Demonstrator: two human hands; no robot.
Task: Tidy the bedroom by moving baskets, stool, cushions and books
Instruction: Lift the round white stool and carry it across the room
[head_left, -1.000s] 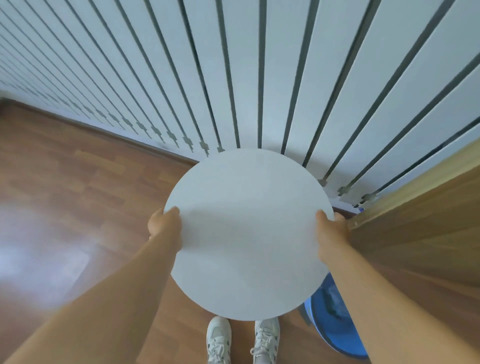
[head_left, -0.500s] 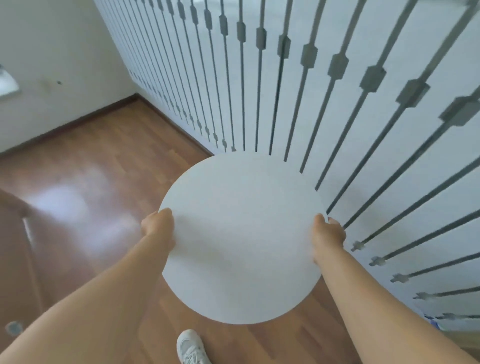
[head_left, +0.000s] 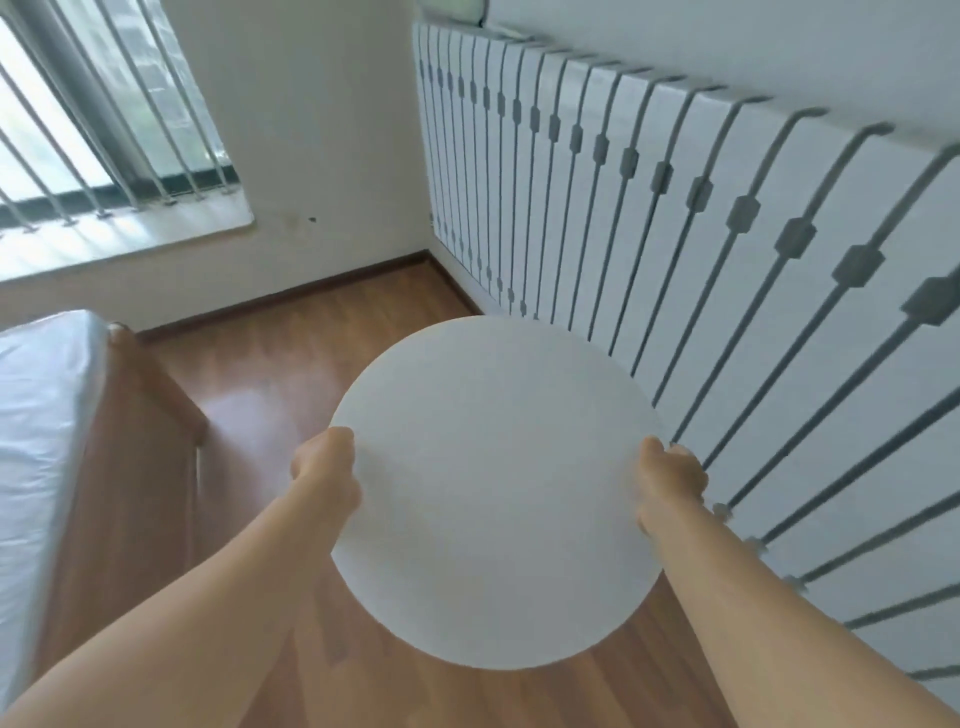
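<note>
I carry a stool (head_left: 493, 488) with a round white seat, held level in front of me above the wooden floor. Only its seat top shows; the legs are hidden beneath it. My left hand (head_left: 324, 467) grips the seat's left rim and my right hand (head_left: 670, 478) grips the right rim, fingers curled under the edge.
A white panelled wall with grey metal bars (head_left: 675, 208) runs along the right. A bed with a white mattress and wooden frame (head_left: 119, 441) stands at the left. A barred window (head_left: 93, 114) is at the far left. Wooden floor (head_left: 311, 353) stretches ahead to the corner.
My view has swung left and up while I hold the stool. The blue basket, the wooden panel and my shoes have left the view; the bed, window and room corner have appeared.
</note>
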